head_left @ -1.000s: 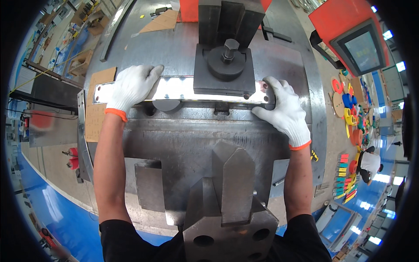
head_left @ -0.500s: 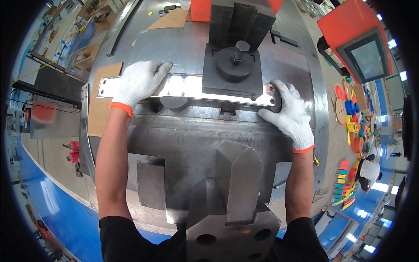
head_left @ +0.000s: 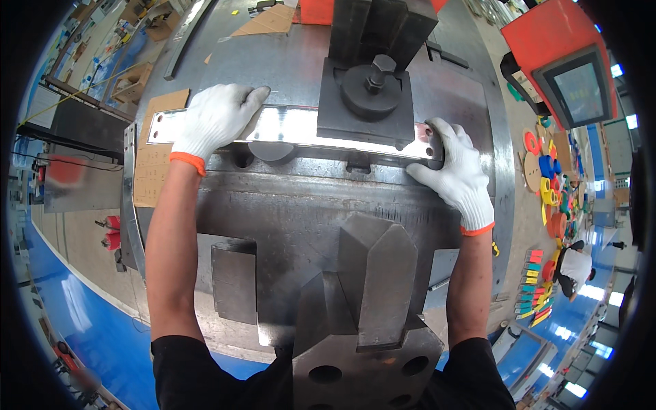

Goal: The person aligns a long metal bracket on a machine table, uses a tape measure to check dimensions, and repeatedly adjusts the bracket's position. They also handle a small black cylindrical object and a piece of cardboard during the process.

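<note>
Left hand point(head_left: 217, 121) and right hand point(head_left: 454, 164), both gloved in white, grasp a shiny metal bar point(head_left: 287, 126) near its opposite ends, while the bar extends crosswise over the steel table point(head_left: 283, 72), apparently passing beneath the dark block point(head_left: 362, 128).

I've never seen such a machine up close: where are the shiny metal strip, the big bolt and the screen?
Metal strip point(head_left: 294, 124), head view: on its bright middle stretch.
Bolt point(head_left: 383, 64), head view: on its six-sided head.
Screen point(head_left: 579, 87), head view: on its display face.
</note>
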{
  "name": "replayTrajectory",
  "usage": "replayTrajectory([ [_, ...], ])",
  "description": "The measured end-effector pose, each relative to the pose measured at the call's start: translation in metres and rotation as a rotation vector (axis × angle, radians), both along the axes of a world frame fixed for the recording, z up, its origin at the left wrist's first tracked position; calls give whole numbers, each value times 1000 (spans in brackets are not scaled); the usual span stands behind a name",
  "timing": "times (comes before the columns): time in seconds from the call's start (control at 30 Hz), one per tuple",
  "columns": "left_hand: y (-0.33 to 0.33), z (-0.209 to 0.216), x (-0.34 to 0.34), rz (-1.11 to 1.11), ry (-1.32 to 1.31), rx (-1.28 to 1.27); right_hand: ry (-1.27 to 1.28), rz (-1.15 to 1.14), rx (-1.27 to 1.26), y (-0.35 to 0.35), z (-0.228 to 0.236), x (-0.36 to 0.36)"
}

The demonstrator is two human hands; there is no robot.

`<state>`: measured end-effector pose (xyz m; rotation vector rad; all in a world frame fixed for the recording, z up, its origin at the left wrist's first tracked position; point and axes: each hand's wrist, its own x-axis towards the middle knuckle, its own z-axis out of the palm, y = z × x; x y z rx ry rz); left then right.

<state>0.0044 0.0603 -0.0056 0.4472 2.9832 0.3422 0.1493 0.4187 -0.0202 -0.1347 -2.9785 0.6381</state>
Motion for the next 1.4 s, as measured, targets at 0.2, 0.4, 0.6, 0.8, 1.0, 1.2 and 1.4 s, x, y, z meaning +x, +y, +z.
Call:
replayTrajectory([
  [0.2, -1, -4, -1, -11, 60, 4, -21, -15, -43, -2, 4, 0],
  [0.4, -1, -4, -1, -10, 40, 15, -3, -4, -17, 1, 0, -1],
  [0.6, -4, -9, -4, -40, 84, 11, 23, 10, -2, 3, -3, 0],
  [0.8, -2, -6, -2, -35, 80, -1, 19, 8, -9, 1, -1, 0],
  [1.0, -2, -8, -2, -28, 86, 25, 19, 4, -25, 1, -1, 0],
  [1.2, -3, -10, -1, -29, 118, 37, 28, 7, -28, 1, -2, 0],
  [1.4, -3, -10, -2, -27, 109, 46, 39, 20, -21, 3, -2, 0],
])
